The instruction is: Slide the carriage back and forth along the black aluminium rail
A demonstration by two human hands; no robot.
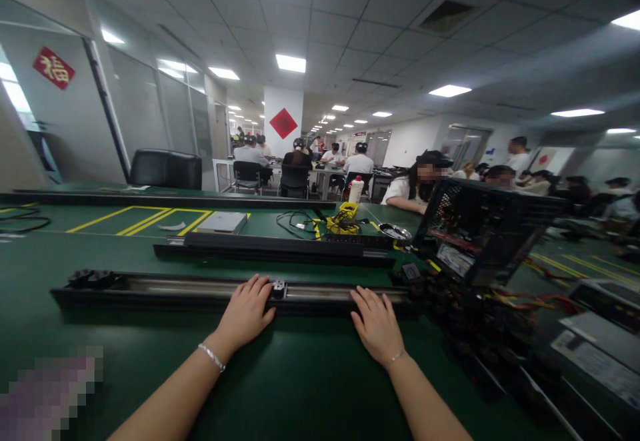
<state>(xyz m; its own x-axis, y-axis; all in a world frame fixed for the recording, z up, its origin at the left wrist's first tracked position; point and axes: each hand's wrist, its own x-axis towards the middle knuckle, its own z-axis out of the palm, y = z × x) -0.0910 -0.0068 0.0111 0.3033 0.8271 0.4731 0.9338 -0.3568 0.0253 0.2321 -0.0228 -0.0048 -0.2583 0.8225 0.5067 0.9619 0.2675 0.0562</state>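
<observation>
A long black linear rail (165, 289) with a bright metal track lies across the green table. My left hand (245, 314) rests on its middle part, fingers laid over the track and thumb along the near side. Right beside those fingers sits a small silver slider block (279, 288) on the track. My right hand (376, 324) lies farther along the same rail, its fingers stretched out and spread. Neither hand is closed round the rail. Black pieces (90, 279) like a cable chain sit at the rail's left end. Its right end runs into a dark jumble.
Behind the rail lies a second black rail (275, 249). Farther back are a grey box (223, 222), a yellow holder with cables (345, 220) and a metal dish (395, 231). An opened computer case (493, 228) stands at right, near loose wires. Across the table sits a person (405, 191).
</observation>
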